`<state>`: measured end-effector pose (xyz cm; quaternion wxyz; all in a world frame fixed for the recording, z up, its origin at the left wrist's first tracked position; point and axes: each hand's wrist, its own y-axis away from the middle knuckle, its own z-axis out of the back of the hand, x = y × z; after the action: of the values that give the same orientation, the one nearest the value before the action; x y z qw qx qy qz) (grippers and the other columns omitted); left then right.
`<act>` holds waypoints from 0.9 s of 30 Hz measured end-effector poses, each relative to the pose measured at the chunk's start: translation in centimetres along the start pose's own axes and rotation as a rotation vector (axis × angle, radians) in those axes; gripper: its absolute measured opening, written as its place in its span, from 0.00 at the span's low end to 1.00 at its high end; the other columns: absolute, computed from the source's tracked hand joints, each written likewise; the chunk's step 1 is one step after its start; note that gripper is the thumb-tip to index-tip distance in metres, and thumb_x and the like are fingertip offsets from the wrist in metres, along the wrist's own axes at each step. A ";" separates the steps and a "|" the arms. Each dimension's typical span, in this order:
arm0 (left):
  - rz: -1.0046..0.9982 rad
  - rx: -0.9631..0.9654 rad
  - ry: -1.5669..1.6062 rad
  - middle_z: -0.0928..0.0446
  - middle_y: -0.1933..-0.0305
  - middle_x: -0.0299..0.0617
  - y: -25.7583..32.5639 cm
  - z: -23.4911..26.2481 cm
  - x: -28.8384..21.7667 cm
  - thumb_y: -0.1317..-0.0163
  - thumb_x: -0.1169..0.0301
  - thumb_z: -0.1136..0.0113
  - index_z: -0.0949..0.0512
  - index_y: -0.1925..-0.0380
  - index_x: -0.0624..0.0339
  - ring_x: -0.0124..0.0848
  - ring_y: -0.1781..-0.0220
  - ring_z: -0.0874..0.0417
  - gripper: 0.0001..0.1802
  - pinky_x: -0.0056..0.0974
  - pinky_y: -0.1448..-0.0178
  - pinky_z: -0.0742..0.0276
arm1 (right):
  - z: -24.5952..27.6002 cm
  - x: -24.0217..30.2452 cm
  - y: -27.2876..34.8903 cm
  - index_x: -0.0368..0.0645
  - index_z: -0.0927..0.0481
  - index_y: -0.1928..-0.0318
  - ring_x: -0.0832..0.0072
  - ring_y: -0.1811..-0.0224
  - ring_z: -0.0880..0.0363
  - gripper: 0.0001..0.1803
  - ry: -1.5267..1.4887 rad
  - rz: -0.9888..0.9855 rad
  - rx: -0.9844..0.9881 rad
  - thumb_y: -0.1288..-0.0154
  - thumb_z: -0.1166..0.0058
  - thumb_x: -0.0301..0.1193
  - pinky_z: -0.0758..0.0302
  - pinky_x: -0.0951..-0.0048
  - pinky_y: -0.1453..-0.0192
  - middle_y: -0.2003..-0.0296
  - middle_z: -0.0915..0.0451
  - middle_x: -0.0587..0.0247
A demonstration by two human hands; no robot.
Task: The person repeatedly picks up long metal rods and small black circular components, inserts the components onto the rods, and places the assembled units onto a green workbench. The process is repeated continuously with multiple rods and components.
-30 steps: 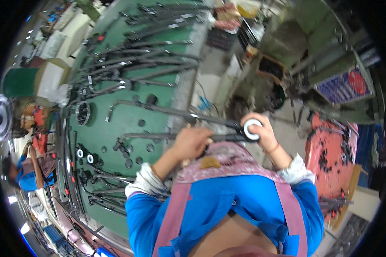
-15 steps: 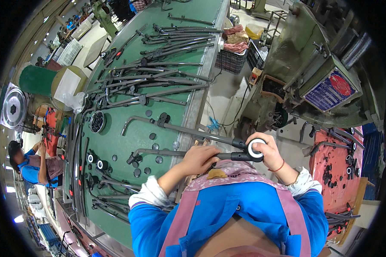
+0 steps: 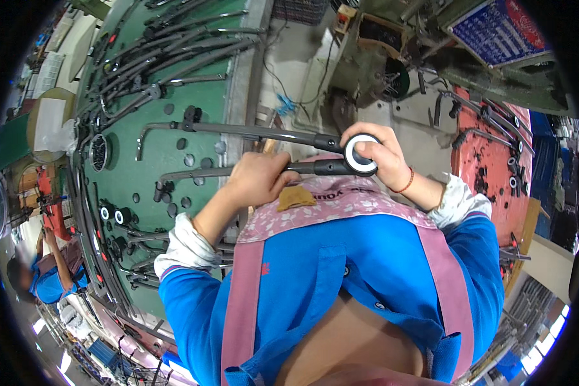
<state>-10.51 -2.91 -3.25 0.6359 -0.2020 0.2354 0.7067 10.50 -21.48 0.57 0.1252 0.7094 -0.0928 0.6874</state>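
Observation:
My right hand grips a small wheel, black at the rim with a white ring, its thumb pressed over the hub. The wheel sits between the dark end sleeves of two metal tubes. The upper tube runs left over the table edge and ends in a downward bend. Around the lower tube my left hand is closed, a short way left of its sleeve. The lower tube's far end lies near loose black round caps. Fingers of my right hand are partly hidden behind the wheel.
Many bent tubes lie piled on the green table. A bowl of small dark parts and two loose wheels are there too. At right stands a red table with tubes and wheels; a green machine is beyond. A co-worker is far left.
My view has shifted, so the table and tubes appear further left and higher. My left hand's fingers, laid along the lower tube before, now curl around it. The right hand still holds the wheel.

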 end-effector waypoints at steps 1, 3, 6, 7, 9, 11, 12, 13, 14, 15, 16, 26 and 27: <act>-0.019 0.018 0.010 0.24 0.75 0.53 0.1 0.0 0.0 0.38 0.56 0.42 0.28 0.70 0.60 0.56 0.69 0.22 0.17 0.55 0.67 0.30 | -0.2 0.1 0.2 0.33 0.20 0.63 0.82 0.68 0.25 0.16 0.000 -0.006 -0.012 0.42 0.50 0.35 0.28 0.80 0.63 0.72 0.20 0.66; -0.056 0.048 0.023 0.23 0.77 0.51 0.1 0.0 -0.2 0.35 0.53 0.45 0.28 0.70 0.59 0.55 0.71 0.20 0.19 0.56 0.67 0.28 | -0.5 -0.8 0.6 0.33 0.20 0.64 0.74 0.69 0.22 0.17 0.137 0.110 0.005 0.45 0.48 0.36 0.27 0.73 0.62 0.71 0.20 0.59; -0.065 0.140 0.008 0.23 0.76 0.51 -0.3 0.7 -1.2 0.35 0.53 0.44 0.28 0.70 0.59 0.54 0.72 0.20 0.19 0.54 0.67 0.28 | -1.0 -1.0 -0.1 0.34 0.20 0.66 0.64 0.70 0.23 0.17 0.273 0.393 0.080 0.46 0.47 0.38 0.27 0.67 0.64 0.71 0.21 0.52; -0.060 0.103 0.011 0.23 0.76 0.50 -0.5 0.5 -1.1 0.35 0.53 0.44 0.28 0.70 0.59 0.54 0.72 0.20 0.19 0.53 0.67 0.28 | -0.7 -0.7 -0.6 0.34 0.20 0.66 0.65 0.70 0.23 0.18 0.264 0.336 0.077 0.46 0.47 0.39 0.27 0.68 0.64 0.71 0.21 0.53; -0.053 0.026 0.009 0.23 0.76 0.50 -1.2 0.2 -0.4 0.35 0.54 0.43 0.28 0.70 0.59 0.53 0.72 0.20 0.19 0.52 0.67 0.27 | 0.1 -0.7 -1.7 0.34 0.20 0.65 0.67 0.70 0.23 0.19 0.235 0.279 0.081 0.45 0.47 0.40 0.27 0.69 0.64 0.71 0.22 0.55; -0.061 -0.067 0.038 0.24 0.75 0.51 -1.7 0.0 -0.5 0.38 0.56 0.40 0.28 0.71 0.60 0.54 0.71 0.22 0.18 0.52 0.68 0.29 | 0.8 -0.5 -2.1 0.35 0.19 0.64 0.70 0.69 0.22 0.18 0.219 0.247 0.087 0.44 0.47 0.40 0.27 0.71 0.63 0.71 0.21 0.57; -0.067 -0.108 0.059 0.25 0.75 0.52 -1.8 -0.2 -0.6 0.39 0.57 0.39 0.28 0.71 0.61 0.54 0.71 0.22 0.18 0.52 0.68 0.30 | 1.2 -0.2 -2.4 0.35 0.19 0.64 0.71 0.68 0.22 0.18 0.213 0.242 0.084 0.44 0.47 0.40 0.27 0.72 0.62 0.70 0.21 0.58; -0.082 -0.127 0.063 0.24 0.74 0.52 -1.9 -0.2 -0.5 0.39 0.57 0.38 0.28 0.70 0.61 0.54 0.71 0.22 0.17 0.51 0.68 0.30 | 1.7 0.1 -2.7 0.35 0.19 0.63 0.74 0.67 0.22 0.18 0.211 0.208 0.091 0.44 0.46 0.39 0.27 0.73 0.61 0.70 0.20 0.60; -0.096 -0.145 0.068 0.24 0.73 0.52 -2.0 -0.2 -0.5 0.39 0.57 0.38 0.27 0.69 0.61 0.54 0.70 0.22 0.17 0.51 0.68 0.30 | 1.9 -0.2 -2.7 0.36 0.19 0.62 0.77 0.66 0.23 0.18 0.195 0.177 0.082 0.43 0.46 0.39 0.27 0.75 0.60 0.69 0.20 0.62; -0.113 -0.167 0.071 0.24 0.73 0.51 -2.3 0.0 -0.3 0.39 0.58 0.38 0.27 0.68 0.61 0.53 0.70 0.22 0.17 0.50 0.67 0.29 | 2.0 -0.3 -2.7 0.35 0.19 0.62 0.78 0.65 0.23 0.17 0.169 0.140 0.081 0.43 0.46 0.38 0.27 0.76 0.60 0.69 0.20 0.63; -0.095 -0.154 0.095 0.24 0.72 0.51 -2.1 0.0 0.1 0.39 0.58 0.38 0.26 0.67 0.61 0.53 0.70 0.22 0.17 0.50 0.67 0.29 | 2.2 -0.4 -2.7 0.35 0.19 0.62 0.80 0.65 0.23 0.17 0.143 0.103 0.082 0.43 0.46 0.38 0.27 0.77 0.59 0.68 0.19 0.64; 0.011 -0.022 0.057 0.24 0.75 0.51 -1.0 -0.2 2.6 0.33 0.54 0.44 0.27 0.63 0.60 0.54 0.69 0.21 0.18 0.53 0.67 0.29 | 3.4 -1.5 -2.9 0.34 0.19 0.60 0.70 0.55 0.21 0.22 0.122 -0.030 0.071 0.42 0.44 0.43 0.28 0.72 0.48 0.59 0.19 0.56; 0.021 -0.039 0.054 0.23 0.73 0.50 -0.9 -0.3 2.5 0.34 0.55 0.43 0.27 0.63 0.60 0.53 0.68 0.21 0.18 0.52 0.66 0.29 | 3.4 -1.6 -3.0 0.34 0.18 0.60 0.74 0.58 0.22 0.20 0.117 0.005 0.069 0.41 0.43 0.41 0.28 0.74 0.51 0.61 0.19 0.59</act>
<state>-9.87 -0.97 -5.05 0.6177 -0.2306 0.2407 0.7122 14.57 -19.73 -1.23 0.1041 0.6715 -0.0631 0.7309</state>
